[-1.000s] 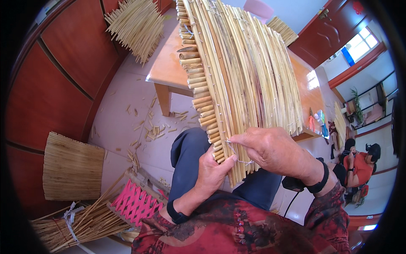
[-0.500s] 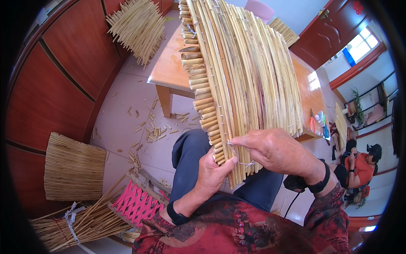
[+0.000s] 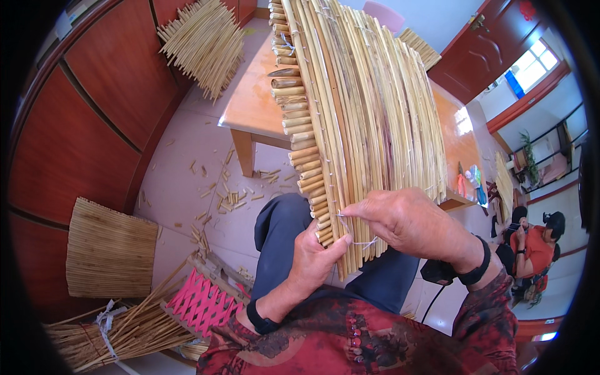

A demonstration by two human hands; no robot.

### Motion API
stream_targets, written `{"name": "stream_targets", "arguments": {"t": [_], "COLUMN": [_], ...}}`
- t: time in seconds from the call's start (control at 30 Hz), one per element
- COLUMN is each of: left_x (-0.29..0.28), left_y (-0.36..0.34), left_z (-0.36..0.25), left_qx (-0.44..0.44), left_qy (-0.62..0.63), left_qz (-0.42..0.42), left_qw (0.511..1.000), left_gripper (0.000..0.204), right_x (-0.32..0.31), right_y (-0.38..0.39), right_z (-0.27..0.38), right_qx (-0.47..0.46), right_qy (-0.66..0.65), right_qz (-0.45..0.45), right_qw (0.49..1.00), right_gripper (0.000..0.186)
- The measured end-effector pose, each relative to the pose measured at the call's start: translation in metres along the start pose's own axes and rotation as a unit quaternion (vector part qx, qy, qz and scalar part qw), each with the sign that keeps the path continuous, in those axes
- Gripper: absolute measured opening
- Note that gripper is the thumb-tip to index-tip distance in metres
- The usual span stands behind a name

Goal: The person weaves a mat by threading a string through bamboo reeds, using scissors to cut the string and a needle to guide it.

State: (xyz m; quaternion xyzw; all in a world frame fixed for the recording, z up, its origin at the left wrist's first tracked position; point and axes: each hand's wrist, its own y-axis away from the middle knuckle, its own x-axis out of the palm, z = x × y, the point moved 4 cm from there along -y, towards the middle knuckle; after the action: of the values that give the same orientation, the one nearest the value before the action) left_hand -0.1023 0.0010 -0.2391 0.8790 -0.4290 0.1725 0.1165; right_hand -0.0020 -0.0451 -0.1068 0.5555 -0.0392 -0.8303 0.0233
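Note:
A large mat of straw-coloured reed stalks (image 3: 381, 112) lies across a wooden table, its near end hanging over my lap. Along its left edge runs a row of cut stalk ends (image 3: 304, 166), with white stitches beside them. My left hand (image 3: 312, 259) grips the near left corner, thumb on top and fingers hidden underneath. Just above it, my right hand (image 3: 409, 219) pinches white thread at the stitched edge, the index fingertip against the stalks. A loop of that thread (image 3: 362, 242) hangs between the two hands. Whether a needle is in the pinch, I cannot make out.
Under the mat stands the table (image 3: 247, 115); pliers with red handles (image 3: 461, 181) lie at its right. Stalk offcuts (image 3: 231, 199) litter the floor. Reed bundles (image 3: 206, 47), a smaller mat (image 3: 111, 247) and a pink-laced stool (image 3: 203, 300) are leftward. Another person (image 3: 531, 250) sits at right.
The mat's left edge has shifted very slightly to the right in view. Both hands keep practically the same places and grips.

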Motion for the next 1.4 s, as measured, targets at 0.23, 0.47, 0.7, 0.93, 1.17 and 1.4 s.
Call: {"name": "stream_targets", "arguments": {"t": [0.23,0.47,0.7,0.93,1.17,1.4], "left_x": [0.021,0.051,0.086,0.11,0.109,0.102], "left_y": [0.006,0.015,0.029,0.05,0.071,0.068], "left_z": [-0.019,-0.067,-0.09,-0.116,-0.141,-0.145], "left_qx": [0.037,0.238,0.385,0.485,0.585,0.579], "left_qy": [-0.005,-0.174,-0.178,-0.182,-0.239,-0.333], "left_qz": [0.038,0.114,0.198,0.203,0.201,0.167], "left_qw": [0.999,0.949,0.884,0.831,0.748,0.725], "left_gripper": [0.028,0.042,0.05,0.041,0.037,0.038], "right_x": [-0.022,-0.055,-0.057,-0.045,-0.041,-0.02], "right_y": [0.019,0.073,0.132,0.182,0.201,0.191], "right_z": [0.028,0.045,0.048,0.073,0.072,0.055], "right_qx": [0.023,0.051,0.127,0.191,0.183,0.15], "right_qy": [0.101,0.062,0.041,-0.004,-0.011,-0.064], "right_qz": [0.025,-0.084,-0.153,-0.21,-0.249,-0.284], "right_qw": [0.994,0.993,0.979,0.959,0.951,0.945], "right_gripper": [0.022,0.03,0.028,0.019,0.024,0.03]}}
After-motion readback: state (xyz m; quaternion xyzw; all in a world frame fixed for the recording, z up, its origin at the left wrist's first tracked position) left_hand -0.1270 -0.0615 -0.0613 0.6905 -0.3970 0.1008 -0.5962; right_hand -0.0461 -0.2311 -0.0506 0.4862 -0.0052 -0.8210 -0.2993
